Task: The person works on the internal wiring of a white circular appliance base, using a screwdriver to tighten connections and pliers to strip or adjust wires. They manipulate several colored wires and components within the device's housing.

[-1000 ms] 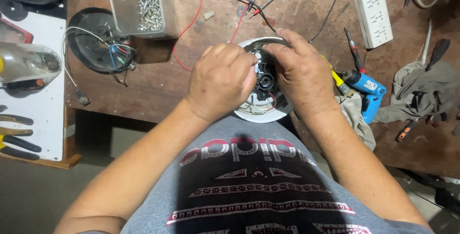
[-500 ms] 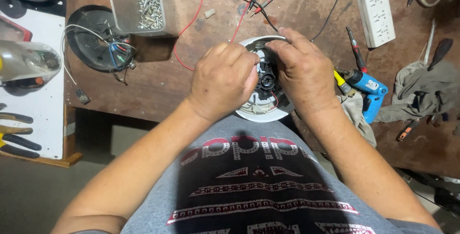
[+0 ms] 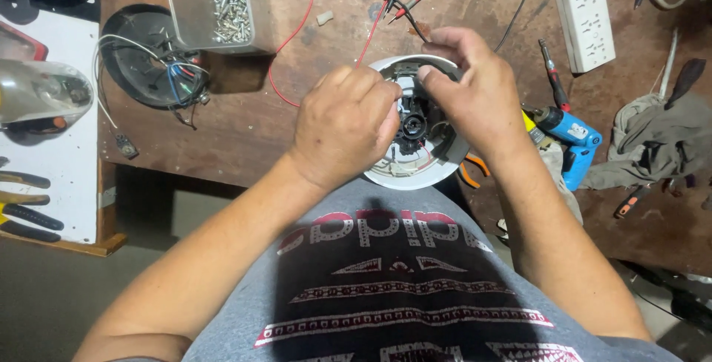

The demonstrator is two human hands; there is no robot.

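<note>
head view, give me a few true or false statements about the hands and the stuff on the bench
1. Both hands work on the round white housing. True: the left hand and right hand are both on it.
2. The clear tub holds screws. True.
3. The blue power tool is in the right hand. False: it lies on the wooden bench, to the right of that hand.
4. The white power strip lies left of the tub. False: it lies at the upper right of the bench.
5. A red wire runs across the bench near the tub. True.
</note>
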